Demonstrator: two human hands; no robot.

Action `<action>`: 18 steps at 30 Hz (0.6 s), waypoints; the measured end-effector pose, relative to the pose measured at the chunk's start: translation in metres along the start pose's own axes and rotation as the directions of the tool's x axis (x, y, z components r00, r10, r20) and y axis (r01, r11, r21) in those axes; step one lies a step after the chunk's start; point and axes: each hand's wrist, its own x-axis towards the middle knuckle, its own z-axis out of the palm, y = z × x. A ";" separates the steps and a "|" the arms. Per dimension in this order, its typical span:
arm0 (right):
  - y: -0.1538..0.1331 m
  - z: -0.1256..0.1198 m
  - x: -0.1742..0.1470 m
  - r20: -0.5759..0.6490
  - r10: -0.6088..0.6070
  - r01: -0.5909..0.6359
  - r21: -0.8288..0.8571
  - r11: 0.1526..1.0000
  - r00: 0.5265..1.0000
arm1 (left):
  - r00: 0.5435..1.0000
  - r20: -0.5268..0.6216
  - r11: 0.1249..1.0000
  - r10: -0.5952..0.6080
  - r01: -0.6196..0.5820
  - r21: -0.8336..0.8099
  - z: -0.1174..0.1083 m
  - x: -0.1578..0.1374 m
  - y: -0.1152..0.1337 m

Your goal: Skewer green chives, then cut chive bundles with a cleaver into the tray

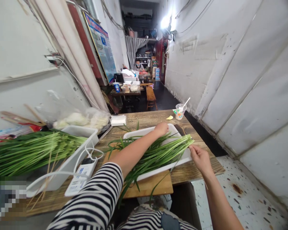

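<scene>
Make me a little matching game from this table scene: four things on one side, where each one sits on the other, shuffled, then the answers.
Things:
1. plastic cup
2. white tray
3. left hand
4. right hand

Places:
A. pinching the cut ends of the greens
B. far right corner of the wooden table
C. resting on the greens at the tray's far edge
D. lying on a wooden board

Pairs: 1-B, 2-D, 3-C, 4-A

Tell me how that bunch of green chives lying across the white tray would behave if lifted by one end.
The chives would probably droop: the blades are long and thin, and several already hang limp over the cutting board. They look light, so the white tray should hardly shift. Loose and untied, they would likely fan apart; the right hand pinches only their tips.
</scene>
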 end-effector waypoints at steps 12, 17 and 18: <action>0.001 0.000 0.002 0.021 -0.004 0.005 -0.010 1.000 1.000 | 0.984 0.118 0.960 -0.137 0.103 0.260 0.037 0.007 -0.015; 0.000 -0.001 0.003 0.035 -0.022 0.023 -0.022 0.999 0.999 | 0.991 0.055 0.965 -0.119 0.102 0.243 0.038 0.001 -0.020; 0.000 -0.001 0.003 0.036 -0.026 0.026 -0.024 0.999 0.999 | 0.992 0.055 0.968 -0.111 0.096 0.234 0.038 0.000 -0.020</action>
